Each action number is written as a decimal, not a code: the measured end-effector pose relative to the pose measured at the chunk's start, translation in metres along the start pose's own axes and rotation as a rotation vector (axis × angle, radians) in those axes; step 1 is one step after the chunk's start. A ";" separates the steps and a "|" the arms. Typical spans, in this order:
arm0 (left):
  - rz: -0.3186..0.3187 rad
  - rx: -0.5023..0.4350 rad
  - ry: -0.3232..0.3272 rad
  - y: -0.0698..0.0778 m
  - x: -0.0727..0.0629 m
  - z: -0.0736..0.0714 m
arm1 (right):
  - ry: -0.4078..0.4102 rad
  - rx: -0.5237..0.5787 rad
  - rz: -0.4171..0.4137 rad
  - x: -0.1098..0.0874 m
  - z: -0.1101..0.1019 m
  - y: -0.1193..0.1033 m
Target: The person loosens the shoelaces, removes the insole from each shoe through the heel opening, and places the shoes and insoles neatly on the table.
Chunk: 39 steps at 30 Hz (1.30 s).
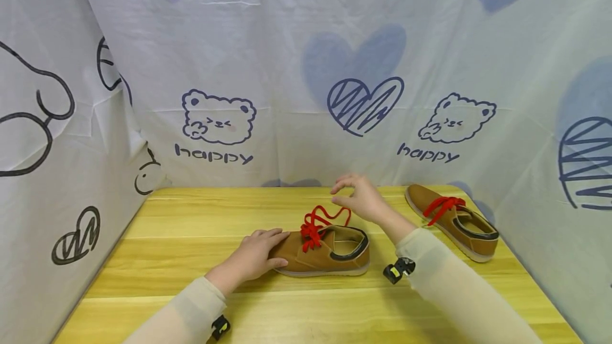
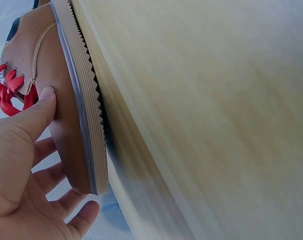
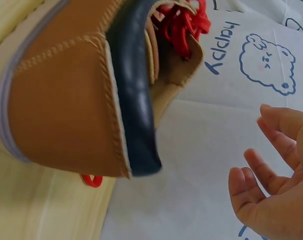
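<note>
A brown lace-up shoe point(image 1: 325, 264) with a dark collar lies sole-down on the table, its toe to the left. My left hand point(image 1: 253, 259) grips the toe, thumb on the near side and fingers around the far side. In the left wrist view the thumb presses the brown upper point(image 2: 66, 110). Red laces point(image 1: 312, 232) sit bunched over the tongue, with a loop trailing behind the shoe. Above that loop my right hand point(image 1: 360, 198) hovers with fingers loosely bent. The right wrist view shows nothing between its fingertips, apart from the shoe's heel point(image 3: 66, 110).
A second brown shoe point(image 1: 473, 232), its red laces tied in a bow point(image 1: 444, 206), rests at the table's right, angled. The wooden table point(image 1: 181, 238) meets a white printed cloth point(image 1: 287, 68) at the back and both sides.
</note>
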<state>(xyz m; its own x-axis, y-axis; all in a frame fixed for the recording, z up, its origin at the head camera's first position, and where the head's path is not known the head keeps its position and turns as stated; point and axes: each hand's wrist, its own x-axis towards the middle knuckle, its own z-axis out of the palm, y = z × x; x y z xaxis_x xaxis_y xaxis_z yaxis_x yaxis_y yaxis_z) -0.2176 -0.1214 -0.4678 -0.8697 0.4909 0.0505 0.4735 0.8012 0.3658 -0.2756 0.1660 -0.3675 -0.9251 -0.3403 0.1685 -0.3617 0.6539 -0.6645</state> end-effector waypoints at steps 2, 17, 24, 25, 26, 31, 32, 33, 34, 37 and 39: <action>0.002 -0.002 0.002 0.000 0.000 0.000 | -0.010 0.003 -0.009 -0.002 0.003 0.000; -0.002 -0.008 0.003 0.001 -0.001 -0.002 | -0.081 -0.037 -0.085 -0.013 0.029 -0.001; -0.003 0.000 -0.009 0.000 -0.001 -0.001 | -0.124 -0.046 -0.135 -0.015 0.038 -0.001; -0.002 0.000 -0.009 0.001 -0.001 -0.001 | -0.134 -0.050 -0.139 -0.015 0.039 -0.001; 0.001 -0.003 -0.008 0.001 -0.001 -0.001 | -0.145 -0.055 -0.143 -0.015 0.041 0.000; -0.001 -0.005 -0.010 0.002 -0.002 -0.002 | -0.204 -0.097 -0.198 -0.014 0.045 0.001; 0.000 -0.006 -0.008 0.002 -0.002 -0.002 | -0.214 -0.111 -0.209 -0.014 0.045 0.000; -0.001 -0.005 -0.009 0.002 -0.002 -0.003 | -0.223 -0.125 -0.218 -0.014 0.046 -0.001; -0.001 -0.004 -0.009 0.002 -0.002 -0.003 | -0.231 -0.146 -0.224 -0.014 0.046 -0.001; 0.000 -0.001 -0.007 0.002 -0.002 -0.004 | -0.269 -0.206 -0.220 -0.016 0.047 -0.003; -0.003 0.001 -0.009 0.002 -0.002 -0.004 | -0.293 -0.245 -0.223 -0.016 0.049 -0.003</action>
<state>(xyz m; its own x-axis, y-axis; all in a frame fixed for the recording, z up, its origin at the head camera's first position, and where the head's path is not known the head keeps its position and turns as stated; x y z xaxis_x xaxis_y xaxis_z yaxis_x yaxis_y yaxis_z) -0.2156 -0.1218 -0.4634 -0.8701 0.4912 0.0411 0.4706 0.8032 0.3653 -0.2542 0.1364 -0.4036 -0.7623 -0.6453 0.0510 -0.5979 0.6717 -0.4375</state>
